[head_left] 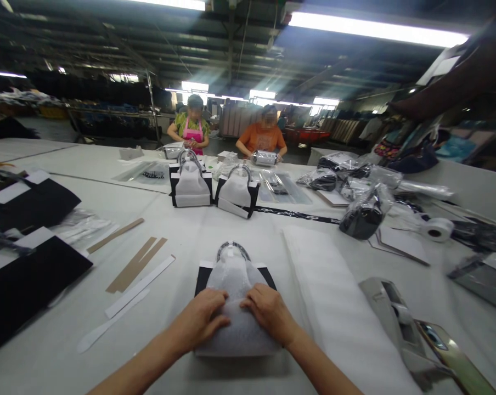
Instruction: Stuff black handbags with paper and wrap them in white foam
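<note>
A handbag (269,277) with black sides stands upright in front of me, its front covered by a white foam sheet (235,334). The sheet gathers upward at the base of a dark, wrapped arched handle (234,245). My left hand (204,318) lies on the left part of the foam, thumb apart from its bent fingers. On the right part rests my right hand (268,310), fingers slightly bent and touching the sheet. Neither hand visibly pinches the foam. A stack of white foam sheets (334,296) is beside the bag on the right.
Two similar wrapped bags (191,189) stand farther back. Large black bags (34,280) are at left, near cardboard strips (135,266). A tape dispenser (390,312) and phone (449,351) lie at right, below plastic-wrapped bags (365,214). Two co-workers (264,137) are across the table.
</note>
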`<control>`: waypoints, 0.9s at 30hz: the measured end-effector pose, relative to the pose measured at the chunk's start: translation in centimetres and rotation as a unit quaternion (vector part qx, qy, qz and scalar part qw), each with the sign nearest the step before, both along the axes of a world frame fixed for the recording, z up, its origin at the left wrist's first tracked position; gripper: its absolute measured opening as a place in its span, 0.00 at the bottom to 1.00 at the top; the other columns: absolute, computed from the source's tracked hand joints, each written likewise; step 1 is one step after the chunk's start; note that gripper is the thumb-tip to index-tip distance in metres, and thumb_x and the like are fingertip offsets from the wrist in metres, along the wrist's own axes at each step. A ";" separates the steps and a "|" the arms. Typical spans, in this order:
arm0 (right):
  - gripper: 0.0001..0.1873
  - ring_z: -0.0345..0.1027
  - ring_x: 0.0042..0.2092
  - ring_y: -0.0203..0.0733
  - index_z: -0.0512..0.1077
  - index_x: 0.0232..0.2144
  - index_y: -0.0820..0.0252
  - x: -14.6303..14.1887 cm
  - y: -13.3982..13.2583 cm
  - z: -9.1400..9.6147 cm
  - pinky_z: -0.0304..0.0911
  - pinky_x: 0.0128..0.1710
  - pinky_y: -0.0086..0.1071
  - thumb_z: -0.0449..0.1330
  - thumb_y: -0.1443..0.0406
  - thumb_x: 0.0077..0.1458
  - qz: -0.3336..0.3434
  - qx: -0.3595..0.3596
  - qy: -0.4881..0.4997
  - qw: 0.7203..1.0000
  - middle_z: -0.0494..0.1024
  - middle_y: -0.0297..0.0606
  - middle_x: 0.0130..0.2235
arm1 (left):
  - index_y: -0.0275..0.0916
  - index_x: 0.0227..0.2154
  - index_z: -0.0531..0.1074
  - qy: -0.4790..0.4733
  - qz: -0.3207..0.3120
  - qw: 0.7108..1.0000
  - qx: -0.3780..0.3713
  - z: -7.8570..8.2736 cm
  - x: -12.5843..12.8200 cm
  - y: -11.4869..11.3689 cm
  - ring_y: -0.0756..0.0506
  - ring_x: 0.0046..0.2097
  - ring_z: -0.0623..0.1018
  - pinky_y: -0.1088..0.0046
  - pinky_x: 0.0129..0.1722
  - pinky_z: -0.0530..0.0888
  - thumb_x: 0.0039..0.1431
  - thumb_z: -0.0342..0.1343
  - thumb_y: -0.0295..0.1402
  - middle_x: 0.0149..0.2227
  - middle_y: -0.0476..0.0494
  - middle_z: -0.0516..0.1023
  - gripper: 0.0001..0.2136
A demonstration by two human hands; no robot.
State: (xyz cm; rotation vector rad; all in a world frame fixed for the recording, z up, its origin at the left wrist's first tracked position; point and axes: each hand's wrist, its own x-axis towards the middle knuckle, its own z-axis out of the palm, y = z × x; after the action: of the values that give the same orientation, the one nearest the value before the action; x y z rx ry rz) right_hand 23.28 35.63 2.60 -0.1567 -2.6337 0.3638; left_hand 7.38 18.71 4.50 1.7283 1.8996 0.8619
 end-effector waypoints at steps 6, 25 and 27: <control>0.33 0.68 0.39 0.39 0.72 0.28 0.58 1.7 1.8 1.4 0.63 0.40 0.32 0.33 0.50 0.65 -0.053 -0.211 0.018 0.976 0.73 0.40 0.36 | 0.41 0.35 0.68 0.027 0.038 0.998 0.039 -1.9 1.2 0.6 0.44 0.45 0.71 0.64 0.46 0.69 0.63 0.46 0.36 0.44 0.43 0.74 0.07; 0.10 0.64 0.50 0.44 0.66 0.29 0.58 3.0 2.3 2.9 0.58 0.52 0.39 0.65 0.70 0.45 0.005 -0.195 -0.097 0.976 0.71 0.40 0.48 | 0.41 0.34 0.65 0.094 0.069 0.993 -0.030 -0.7 1.2 1.0 0.43 0.41 0.71 0.65 0.43 0.67 0.64 0.42 0.36 0.38 0.45 0.74 0.08; 0.10 0.64 0.48 0.43 0.65 0.29 0.58 2.9 2.3 2.4 0.59 0.50 0.39 0.64 0.70 0.46 0.003 -0.194 -0.083 0.978 0.71 0.40 0.46 | 0.41 0.33 0.65 0.136 0.073 0.987 -0.055 -0.2 1.6 1.3 0.43 0.41 0.71 0.65 0.42 0.67 0.63 0.42 0.33 0.36 0.46 0.74 0.08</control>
State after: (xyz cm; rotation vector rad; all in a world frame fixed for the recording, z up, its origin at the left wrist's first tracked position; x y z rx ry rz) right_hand 26.21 37.92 4.99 -0.3179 -2.6967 0.9005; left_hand 9.02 19.99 4.33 1.7286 2.2288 0.5816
